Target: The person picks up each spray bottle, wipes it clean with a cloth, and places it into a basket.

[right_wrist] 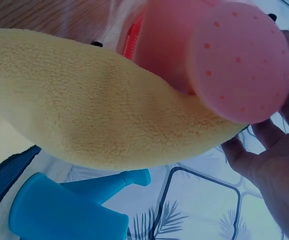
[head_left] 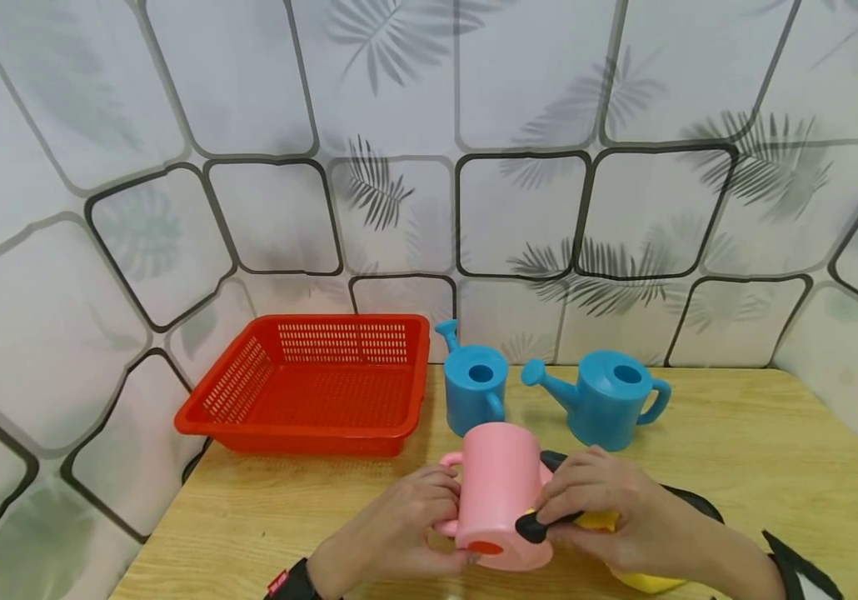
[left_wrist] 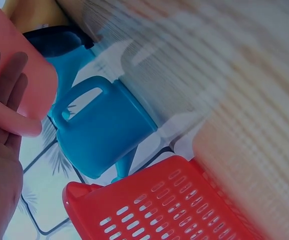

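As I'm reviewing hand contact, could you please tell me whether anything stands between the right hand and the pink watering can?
Yes, partly: the yellow cloth in the right hand, by the spout head of the pink watering can. Whether fingers also touch the can is unclear.

Lettering on a red label too small to be read

In the head view, the small label is carried on a black wristband, worn on the person's left wrist, to the lower left of the pink watering can. Pale marks are borne on the red ground, set at a slant, but no letters can be told apart. No word, brand or number can be read in any view.
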`<state>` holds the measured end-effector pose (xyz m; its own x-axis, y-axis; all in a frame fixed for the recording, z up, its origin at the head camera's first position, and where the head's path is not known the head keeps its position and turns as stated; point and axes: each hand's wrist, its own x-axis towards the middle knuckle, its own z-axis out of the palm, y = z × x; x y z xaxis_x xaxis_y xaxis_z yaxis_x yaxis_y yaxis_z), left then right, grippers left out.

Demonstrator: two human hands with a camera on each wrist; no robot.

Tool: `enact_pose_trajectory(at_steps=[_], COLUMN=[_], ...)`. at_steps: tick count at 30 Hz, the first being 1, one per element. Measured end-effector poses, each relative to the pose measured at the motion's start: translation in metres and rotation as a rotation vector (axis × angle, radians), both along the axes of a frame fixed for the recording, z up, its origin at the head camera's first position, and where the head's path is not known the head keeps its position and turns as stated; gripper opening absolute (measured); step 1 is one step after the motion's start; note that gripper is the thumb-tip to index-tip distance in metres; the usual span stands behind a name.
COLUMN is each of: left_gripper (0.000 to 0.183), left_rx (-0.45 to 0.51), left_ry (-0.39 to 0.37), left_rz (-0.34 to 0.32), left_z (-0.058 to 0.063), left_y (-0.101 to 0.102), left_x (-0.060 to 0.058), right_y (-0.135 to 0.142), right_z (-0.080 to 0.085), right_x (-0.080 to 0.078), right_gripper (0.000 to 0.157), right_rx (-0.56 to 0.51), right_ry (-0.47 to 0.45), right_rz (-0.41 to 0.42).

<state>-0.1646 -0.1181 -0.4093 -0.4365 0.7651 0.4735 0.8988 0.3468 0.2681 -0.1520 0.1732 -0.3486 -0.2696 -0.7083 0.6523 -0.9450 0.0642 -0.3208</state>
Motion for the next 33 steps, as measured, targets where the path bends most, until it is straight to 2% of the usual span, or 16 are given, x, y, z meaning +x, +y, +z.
enact_pose_trajectory(at_steps=[4, 8, 11, 16, 19, 22, 24, 27, 30, 33], left_gripper=[0.028, 0.021, 0.015, 0.015, 0.016, 0.018, 0.019, 0.021, 0.02, 0.021], left_rx=[0.012, 0.032, 0.058, 0.073, 0.059, 0.04, 0.031, 0.019, 0.008, 0.0], left_ry=[-0.001, 0.019, 0.062, 0.095, 0.078, 0.054, 0.04, 0.038, 0.043, 0.04], left_rz=[-0.017, -0.021, -0.032, -0.055, -0.052, -0.042, -0.038, -0.043, -0.046, -0.041], left_z=[0.0, 0.002, 0.002, 0.004, 0.005, 0.007, 0.007, 0.008, 0.007, 0.006], left_y=[-0.001, 0.001, 0.004, 0.005, 0.005, 0.005, 0.005, 0.004, 0.003, 0.002], left_x=[0.001, 0.004, 0.007, 0.01, 0.01, 0.008, 0.008, 0.007, 0.008, 0.008], right_y=[0.003, 0.004, 0.006, 0.01, 0.015, 0.019, 0.022, 0.026, 0.027, 0.025], right_z=[-0.006, -0.011, -0.013, -0.017, -0.018, -0.018, -0.018, -0.019, -0.019, -0.019], right_x=[-0.002, -0.009, -0.015, -0.025, -0.03, -0.035, -0.036, -0.035, -0.035, -0.034], right_gripper=[0.022, 0.022, 0.022, 0.021, 0.023, 0.034, 0.041, 0.039, 0.039, 0.044], right_rx=[-0.011, -0.07, -0.108, -0.147, -0.15, -0.141, -0.116, -0.066, -0.058, -0.084], right_ry=[0.004, 0.044, 0.077, 0.085, 0.091, 0.1, 0.073, 0.011, 0.007, 0.065], right_rz=[-0.072, -0.097, -0.11, -0.15, -0.242, -0.348, -0.409, -0.46, -0.452, -0.412])
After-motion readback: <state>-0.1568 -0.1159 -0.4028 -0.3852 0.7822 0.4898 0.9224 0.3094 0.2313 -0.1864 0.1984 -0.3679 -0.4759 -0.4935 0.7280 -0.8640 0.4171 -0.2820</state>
